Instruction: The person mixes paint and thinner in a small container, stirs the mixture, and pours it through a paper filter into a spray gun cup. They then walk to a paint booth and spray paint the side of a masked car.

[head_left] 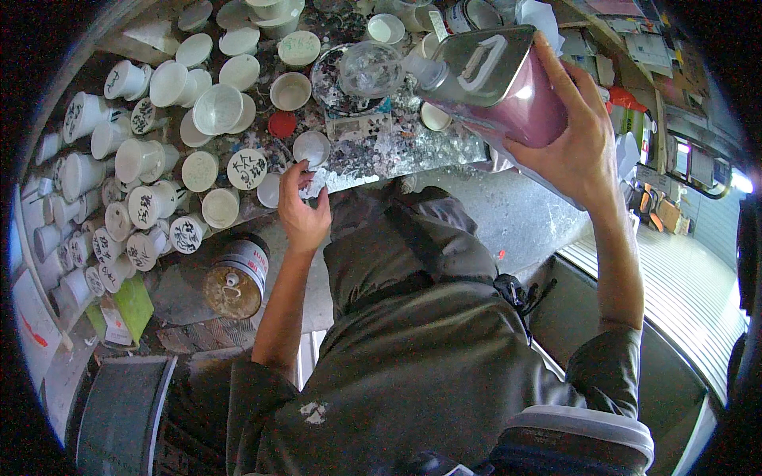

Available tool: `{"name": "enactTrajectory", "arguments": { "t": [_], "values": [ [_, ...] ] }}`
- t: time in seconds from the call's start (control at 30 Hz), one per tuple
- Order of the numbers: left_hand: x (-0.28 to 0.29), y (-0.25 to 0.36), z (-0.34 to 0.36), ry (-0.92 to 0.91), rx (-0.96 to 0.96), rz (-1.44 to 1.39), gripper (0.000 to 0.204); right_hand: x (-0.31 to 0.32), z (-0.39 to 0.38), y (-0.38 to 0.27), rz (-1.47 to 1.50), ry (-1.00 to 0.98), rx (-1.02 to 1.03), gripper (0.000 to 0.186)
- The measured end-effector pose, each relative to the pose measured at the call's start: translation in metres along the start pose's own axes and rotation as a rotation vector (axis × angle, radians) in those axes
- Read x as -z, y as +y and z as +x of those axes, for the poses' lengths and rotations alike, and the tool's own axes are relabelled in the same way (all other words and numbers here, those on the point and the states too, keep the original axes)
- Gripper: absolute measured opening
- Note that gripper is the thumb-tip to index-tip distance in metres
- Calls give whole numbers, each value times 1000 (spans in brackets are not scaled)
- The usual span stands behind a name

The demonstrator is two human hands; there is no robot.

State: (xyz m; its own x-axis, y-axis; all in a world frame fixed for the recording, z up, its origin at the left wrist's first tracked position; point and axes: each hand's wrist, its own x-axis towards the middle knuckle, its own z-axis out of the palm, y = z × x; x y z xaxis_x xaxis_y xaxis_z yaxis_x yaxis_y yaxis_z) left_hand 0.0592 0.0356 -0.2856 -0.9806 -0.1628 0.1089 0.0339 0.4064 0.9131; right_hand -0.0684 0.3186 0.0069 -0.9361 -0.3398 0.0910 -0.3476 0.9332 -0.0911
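My right hand (pixel 567 135) grips a pink rectangular metal can (pixel 532 111) with a grey top and white handle. The can is tilted, its clear spout (pixel 429 71) pointing left at a clear plastic cup (pixel 371 67) on a paint-spattered scale (pixel 353 120). I cannot tell whether liquid flows. My left hand (pixel 305 210) is at the bench's front edge just below a small white cup (pixel 310 149), fingers apart and slightly curled, apparently holding nothing. Beside that cup are another small cup (pixel 269 190) and a red lid (pixel 282 124).
Several white cups and lidded tubs (pixel 143 159) crowd the bench's left side. Below it stand a round paint tin (pixel 235 282) and a green box (pixel 131 313). More containers (pixel 468 17) sit at the back. A ribbed pale surface (pixel 651 293) is at the right, near dark bench panels.
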Motion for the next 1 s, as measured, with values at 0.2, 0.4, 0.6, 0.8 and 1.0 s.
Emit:
{"name": "enactTrajectory", "arguments": {
  "t": [0.2,0.4,0.6,0.8,1.0],
  "values": [
    [1,4,2,-20,28,1,61,0,-2,5,-4,23,25,113],
    [1,7,4,-30,33,31,63,-4,-4,14,215,65,-44,117],
    [-3,8,10,-39,34,13,64,2,-8,20,242,52,-85,122],
    [-12,13,21,-27,24,41,65,11,-28,31,539,161,-219,130],
    [-47,29,66,54,-96,-106,87,42,-57,61,789,665,-417,131]
  ]
}}
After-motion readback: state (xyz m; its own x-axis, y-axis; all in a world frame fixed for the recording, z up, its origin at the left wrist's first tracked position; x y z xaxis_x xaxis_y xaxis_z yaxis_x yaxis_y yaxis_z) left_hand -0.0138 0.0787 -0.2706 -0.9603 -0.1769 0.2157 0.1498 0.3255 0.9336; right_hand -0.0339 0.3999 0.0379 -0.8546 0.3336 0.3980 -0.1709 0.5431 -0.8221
